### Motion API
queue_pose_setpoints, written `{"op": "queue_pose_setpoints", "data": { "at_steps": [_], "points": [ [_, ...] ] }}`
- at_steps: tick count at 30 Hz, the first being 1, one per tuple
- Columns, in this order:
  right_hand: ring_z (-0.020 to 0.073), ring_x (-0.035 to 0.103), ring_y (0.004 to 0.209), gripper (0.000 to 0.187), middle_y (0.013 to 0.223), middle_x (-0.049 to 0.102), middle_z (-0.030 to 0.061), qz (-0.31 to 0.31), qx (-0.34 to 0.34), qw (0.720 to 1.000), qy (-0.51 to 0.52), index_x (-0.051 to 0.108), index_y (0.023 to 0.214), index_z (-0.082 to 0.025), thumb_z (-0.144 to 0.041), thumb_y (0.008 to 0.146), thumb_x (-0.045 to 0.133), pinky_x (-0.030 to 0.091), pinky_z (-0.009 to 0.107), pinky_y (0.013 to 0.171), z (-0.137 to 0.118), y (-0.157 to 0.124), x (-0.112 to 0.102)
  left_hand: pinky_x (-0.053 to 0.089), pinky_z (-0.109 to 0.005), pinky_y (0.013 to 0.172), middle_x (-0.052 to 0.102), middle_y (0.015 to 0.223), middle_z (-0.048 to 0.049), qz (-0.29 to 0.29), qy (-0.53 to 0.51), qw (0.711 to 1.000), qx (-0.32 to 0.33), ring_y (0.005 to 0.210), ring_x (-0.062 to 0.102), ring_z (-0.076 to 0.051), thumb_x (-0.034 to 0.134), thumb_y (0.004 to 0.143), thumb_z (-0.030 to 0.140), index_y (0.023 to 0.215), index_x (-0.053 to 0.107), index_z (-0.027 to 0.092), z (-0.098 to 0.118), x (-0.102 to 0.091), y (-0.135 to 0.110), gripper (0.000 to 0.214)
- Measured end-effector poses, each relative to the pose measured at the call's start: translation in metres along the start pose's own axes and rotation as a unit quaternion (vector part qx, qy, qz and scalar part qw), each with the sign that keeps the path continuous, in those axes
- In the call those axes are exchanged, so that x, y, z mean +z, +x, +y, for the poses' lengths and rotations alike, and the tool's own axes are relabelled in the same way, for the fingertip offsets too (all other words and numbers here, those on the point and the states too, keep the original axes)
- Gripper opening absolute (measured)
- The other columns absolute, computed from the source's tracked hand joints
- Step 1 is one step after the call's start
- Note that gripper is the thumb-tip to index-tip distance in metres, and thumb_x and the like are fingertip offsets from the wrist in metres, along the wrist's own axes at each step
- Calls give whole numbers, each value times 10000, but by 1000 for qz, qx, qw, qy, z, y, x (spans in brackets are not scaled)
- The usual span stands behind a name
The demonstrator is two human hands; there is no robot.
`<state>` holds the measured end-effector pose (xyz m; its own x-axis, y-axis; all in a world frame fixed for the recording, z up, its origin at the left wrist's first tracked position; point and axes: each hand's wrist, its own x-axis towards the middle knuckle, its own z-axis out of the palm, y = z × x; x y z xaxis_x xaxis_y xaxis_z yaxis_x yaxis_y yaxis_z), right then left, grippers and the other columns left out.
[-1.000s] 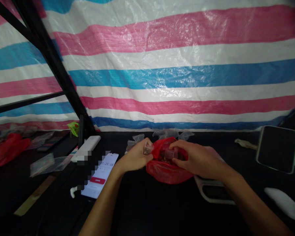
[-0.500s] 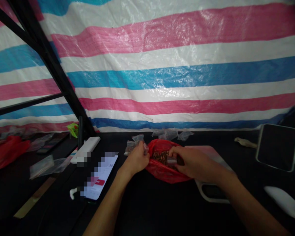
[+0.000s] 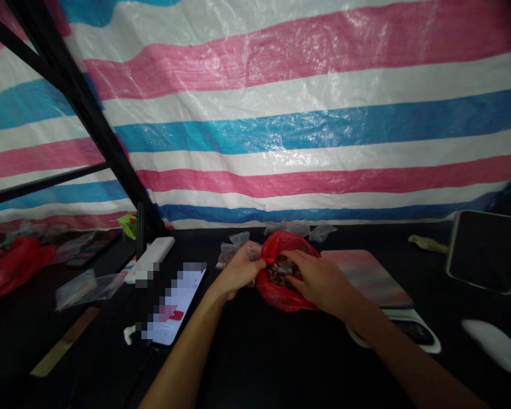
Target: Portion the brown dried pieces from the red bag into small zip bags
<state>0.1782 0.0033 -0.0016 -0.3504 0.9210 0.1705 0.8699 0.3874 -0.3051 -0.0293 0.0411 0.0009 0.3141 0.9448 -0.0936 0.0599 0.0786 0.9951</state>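
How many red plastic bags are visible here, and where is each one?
2. One open red bag is between the left hand and the right hand; the second red bag is at the far left edge, partly cut off. Others could be hidden.

Striped tarpaulin (image 3: 302, 122) behind black table (image 3: 255, 358)

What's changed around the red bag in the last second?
The right hand and its small clear cup have moved left inside the red bag, whose right edge also shifted left, baring more of the scale. Nothing was visibly let go; the left hand still holds the bag, and the phone stayed put.
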Motion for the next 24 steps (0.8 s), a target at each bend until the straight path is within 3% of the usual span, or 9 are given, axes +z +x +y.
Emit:
{"op": "queue_pose_setpoints", "data": {
  "at_steps": [3, 10, 20, 22, 24],
  "points": [
    [251, 721, 988, 306, 1259, 690, 67, 0, 16, 1000, -24, 666, 1231, -270, -266, 929, 616, 504, 340, 787, -5, 1, 2, 455, -209, 629, 627, 783, 46, 13, -20, 1000, 3, 683, 588, -110, 673, 670, 118, 936, 546, 188, -1, 1, -1, 304],
    [218, 723, 918, 196, 1093, 753, 29, 19, 47, 997, 53, 673, 1086, -251, -266, 892, 651, 459, 298, 738, -14, 3, 4, 439, -209, 612, 609, 773, 51, 11, -12, 1000, 12, 668, 580, -109, 727, 637, 88, 956, 534, 185, -7, 0, 3, 386],
    [249, 743, 953, 284, 1101, 776, 43, 44, 68, 994, 78, 653, 1181, -266, -291, 899, 649, 469, 325, 760, -12, 4, 12, 450, -218, 668, 595, 791, 25, 7, -58, 998, 27, 712, 585, -116, 692, 693, 163, 835, 547, 174, 2, -2, 3, 204],
    [245, 744, 951, 292, 1083, 779, 42, 47, 78, 992, 92, 633, 1192, -264, -288, 901, 638, 473, 324, 764, -13, 5, 11, 444, -222, 651, 583, 779, 23, 27, -36, 999, 31, 689, 567, -115, 669, 717, 175, 832, 534, 177, 2, -3, 6, 177],
    [241, 744, 948, 298, 1064, 780, 45, 49, 88, 989, 109, 611, 1190, -255, -276, 893, 634, 478, 321, 765, -14, 6, 10, 429, -221, 628, 560, 785, 31, 85, 1, 995, 59, 669, 536, -111, 661, 715, 155, 882, 509, 191, 1, -5, 9, 229]
  ]
}}
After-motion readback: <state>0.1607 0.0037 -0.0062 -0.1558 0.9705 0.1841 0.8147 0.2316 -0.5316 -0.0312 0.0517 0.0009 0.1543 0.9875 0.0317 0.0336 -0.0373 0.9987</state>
